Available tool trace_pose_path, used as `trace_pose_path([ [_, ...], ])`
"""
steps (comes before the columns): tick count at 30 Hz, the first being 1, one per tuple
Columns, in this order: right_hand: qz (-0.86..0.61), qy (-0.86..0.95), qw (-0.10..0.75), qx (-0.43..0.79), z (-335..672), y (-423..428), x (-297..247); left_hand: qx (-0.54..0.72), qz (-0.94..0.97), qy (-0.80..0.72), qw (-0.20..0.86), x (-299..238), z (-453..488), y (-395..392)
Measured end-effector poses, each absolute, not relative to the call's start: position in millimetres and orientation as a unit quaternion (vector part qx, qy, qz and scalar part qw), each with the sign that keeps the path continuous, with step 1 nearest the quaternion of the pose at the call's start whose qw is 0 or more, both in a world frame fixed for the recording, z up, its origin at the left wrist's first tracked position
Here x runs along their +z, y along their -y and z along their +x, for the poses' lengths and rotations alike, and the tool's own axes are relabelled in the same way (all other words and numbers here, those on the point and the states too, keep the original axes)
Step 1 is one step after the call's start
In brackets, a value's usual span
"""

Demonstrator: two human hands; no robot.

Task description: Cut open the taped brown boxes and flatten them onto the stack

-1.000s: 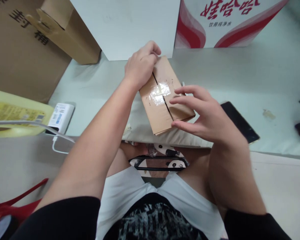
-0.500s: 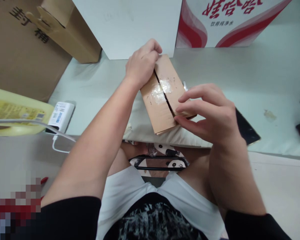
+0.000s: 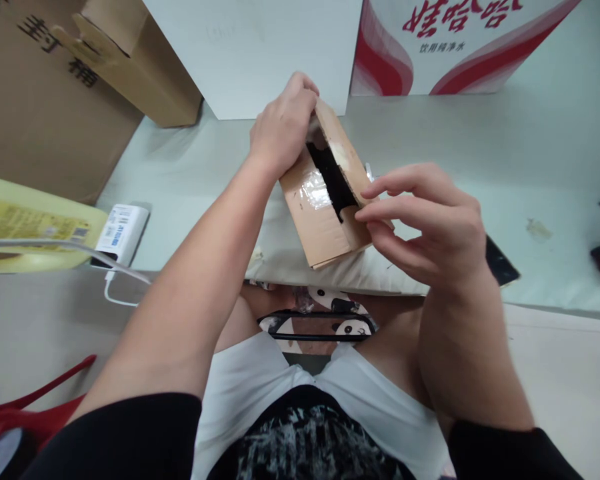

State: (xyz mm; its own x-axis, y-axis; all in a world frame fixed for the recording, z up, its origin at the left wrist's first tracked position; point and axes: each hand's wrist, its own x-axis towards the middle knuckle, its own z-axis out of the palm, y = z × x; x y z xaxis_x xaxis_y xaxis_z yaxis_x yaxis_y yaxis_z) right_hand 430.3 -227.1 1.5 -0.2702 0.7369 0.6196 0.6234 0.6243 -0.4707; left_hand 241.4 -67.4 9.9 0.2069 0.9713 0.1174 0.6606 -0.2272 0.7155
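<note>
A small tan cardboard box (image 3: 305, 213) lies at a slant near the front edge of the table, with shiny clear tape on its top. Its right flap (image 3: 343, 150) is tilted up, and a dark gap shows the shadowed inside; what lies in there cannot be made out. At the box's far end, my left hand (image 3: 286, 123) is wrapped over the left corner, its fingertips partly hidden. My right hand (image 3: 425, 217) has its fingertips on the near end of the raised flap, thumb below and fingers above.
Behind the box stand a white panel (image 3: 260, 53) and a red-and-white carton (image 3: 445, 60). Brown cartons (image 3: 150, 80) and a yellow jug (image 3: 35, 220) are on the left, beside a white cabled device (image 3: 123, 230). A flat black object (image 3: 500, 263) lies beyond my right wrist.
The right flap has swung up, widening the narrow slit into a dark opening. My right hand has shifted slightly right with the flap; my left hand stays at the far end.
</note>
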Motion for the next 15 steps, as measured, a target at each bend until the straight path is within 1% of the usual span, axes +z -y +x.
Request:
trace_pose_path([
  [3, -0.408, 0.788, 0.458, 0.062, 433.0, 226.6, 0.2, 0.29, 0.742, -0.546, 0.259, 6.6, 239.4, 65.5],
  [8, -0.45, 0.726, 0.517, 0.047, 435.1, 223.6, -2.7, 0.277, 0.74, -0.555, 0.26, 5.5, 236.9, 65.7],
  [12, -0.512, 0.708, 0.486, 0.034, 435.5, 223.4, -2.9, 0.271, 0.738, -0.566, 0.248, 9.7, 239.9, 68.3],
  [15, -0.531, 0.707, 0.468, 0.027, 435.6, 222.7, -3.1, 0.254, 0.743, -0.578, 0.221, 11.7, 243.3, 69.3],
])
